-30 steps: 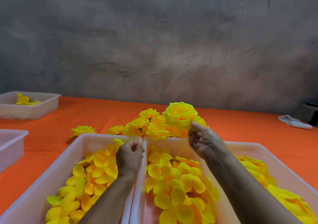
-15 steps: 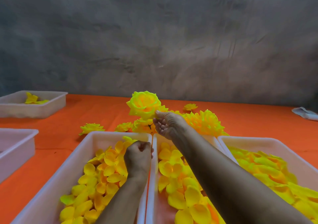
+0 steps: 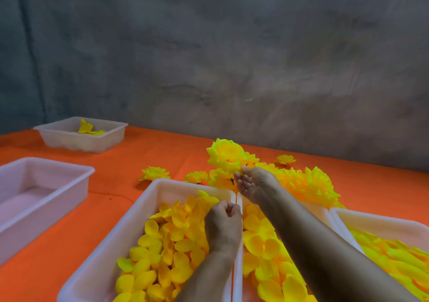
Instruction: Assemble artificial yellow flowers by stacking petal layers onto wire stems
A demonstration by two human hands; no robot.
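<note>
My right hand pinches the underside of an assembled yellow flower, held up above the far ends of the trays. A thin yellow wire stem runs down from the flower to my left hand, which pinches its lower end over the gap between two white trays. The left tray is full of loose yellow petal layers. The middle tray also holds petal layers.
A pile of finished yellow flowers lies on the orange table behind the trays. A third petal tray stands at right. A white tray sits at left, another at far left with a few petals.
The view has swung, so hands and trays sit further right in the frame. My right hand has kept hold of the flower, and my left hand stays at the stem's lower end.
</note>
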